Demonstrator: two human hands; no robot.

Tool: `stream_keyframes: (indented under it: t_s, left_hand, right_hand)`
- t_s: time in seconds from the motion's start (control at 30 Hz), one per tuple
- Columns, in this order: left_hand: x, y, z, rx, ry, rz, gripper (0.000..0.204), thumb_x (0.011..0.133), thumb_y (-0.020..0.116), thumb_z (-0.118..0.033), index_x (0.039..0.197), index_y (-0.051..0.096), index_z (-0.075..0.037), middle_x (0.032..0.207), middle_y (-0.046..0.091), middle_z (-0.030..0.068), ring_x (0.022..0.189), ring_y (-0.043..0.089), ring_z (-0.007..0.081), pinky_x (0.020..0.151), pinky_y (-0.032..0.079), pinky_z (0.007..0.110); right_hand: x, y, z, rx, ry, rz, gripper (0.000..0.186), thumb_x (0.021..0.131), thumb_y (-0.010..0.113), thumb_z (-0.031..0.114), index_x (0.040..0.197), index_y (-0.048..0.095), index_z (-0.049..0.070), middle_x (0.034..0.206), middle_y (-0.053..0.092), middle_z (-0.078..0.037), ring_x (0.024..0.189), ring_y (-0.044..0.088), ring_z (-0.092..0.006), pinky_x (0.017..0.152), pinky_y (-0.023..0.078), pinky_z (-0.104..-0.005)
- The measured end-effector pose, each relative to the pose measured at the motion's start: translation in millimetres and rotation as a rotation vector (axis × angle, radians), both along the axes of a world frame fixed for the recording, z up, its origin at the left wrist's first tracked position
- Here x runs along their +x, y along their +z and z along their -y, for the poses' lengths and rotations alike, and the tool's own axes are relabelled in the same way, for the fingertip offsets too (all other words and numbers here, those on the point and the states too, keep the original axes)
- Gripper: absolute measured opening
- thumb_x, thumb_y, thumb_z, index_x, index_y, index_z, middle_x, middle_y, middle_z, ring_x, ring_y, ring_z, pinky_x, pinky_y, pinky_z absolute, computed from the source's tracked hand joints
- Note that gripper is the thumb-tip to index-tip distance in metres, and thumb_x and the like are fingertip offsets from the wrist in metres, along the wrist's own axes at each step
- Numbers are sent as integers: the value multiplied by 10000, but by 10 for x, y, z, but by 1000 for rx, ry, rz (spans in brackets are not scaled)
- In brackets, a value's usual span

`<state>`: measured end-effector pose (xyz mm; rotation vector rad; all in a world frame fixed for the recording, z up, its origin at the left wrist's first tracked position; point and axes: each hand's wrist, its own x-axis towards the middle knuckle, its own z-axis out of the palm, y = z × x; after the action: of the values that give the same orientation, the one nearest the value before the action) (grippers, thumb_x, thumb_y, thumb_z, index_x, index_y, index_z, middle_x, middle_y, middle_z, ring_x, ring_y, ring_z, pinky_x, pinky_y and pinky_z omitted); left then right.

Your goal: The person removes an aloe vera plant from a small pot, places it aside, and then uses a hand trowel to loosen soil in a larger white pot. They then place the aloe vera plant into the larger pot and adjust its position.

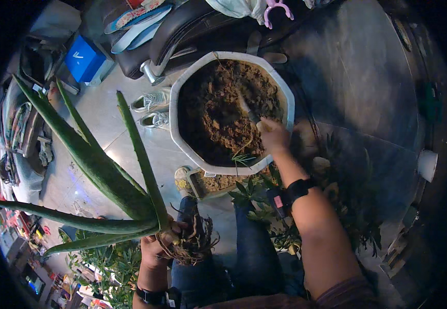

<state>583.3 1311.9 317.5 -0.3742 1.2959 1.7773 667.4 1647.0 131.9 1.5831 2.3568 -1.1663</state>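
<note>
My left hand (pixel 154 246) grips a long-leaved aloe plant (pixel 100 170) by its base, with its tangled bare roots (pixel 195 239) hanging out to the right over my legs. My right hand (pixel 274 135) is closed on the handle of a small trowel (pixel 245 107), whose blade rests in the loose brown soil (pixel 218 123) inside a white octagonal pot (pixel 176 121). A small green sprig (pixel 241 159) lies at the pot's near edge. Below the pot, a shallow container (pixel 213 183) holds more soil.
Pale sneakers (pixel 151 103) stand left of the pot. A blue box (pixel 82 59) and a dark padded seat (pixel 167 36) are beyond. Leafy plants (pixel 105 270) crowd both my sides, along with cluttered items (pixel 20 232) at far left. A white cup-like object (pixel 427 165) is at right.
</note>
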Motion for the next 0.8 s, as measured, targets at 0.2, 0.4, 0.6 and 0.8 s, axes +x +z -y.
stream_keyframes:
  t_s: [0.2,0.4,0.6,0.8]
  left_hand:
    - [47,15,-17,24,-45,-4,402,651,706,-72,1006,548,29,859,578,132,906,599,309,844,472,441]
    - [10,-73,111,53,-48,67,434,683,718,-107,1044,514,20,859,573,119,869,612,310,794,505,449]
    - [-135,-187,290,56,-29,70,437,698,693,-72,1081,506,23,871,575,123,891,608,317,809,500,448]
    - [-325,-242,285,42,8,77,430,701,701,-89,1068,505,21,857,571,115,884,611,303,797,503,436]
  right_hand:
    - [305,156,-244,-195,-305,-58,297,838,616,238,1110,630,120,929,666,-145,818,648,-273,697,500,-351]
    - [278,508,-219,147,236,169,330,845,572,320,1161,594,225,924,644,-172,830,609,-379,738,488,-420]
    - [-71,545,-239,264,431,361,351,824,549,271,1163,595,195,851,647,-171,784,614,-371,700,489,-452]
    - [-418,172,-91,393,598,528,342,837,497,238,1159,596,181,750,648,-161,711,630,-347,636,492,-463]
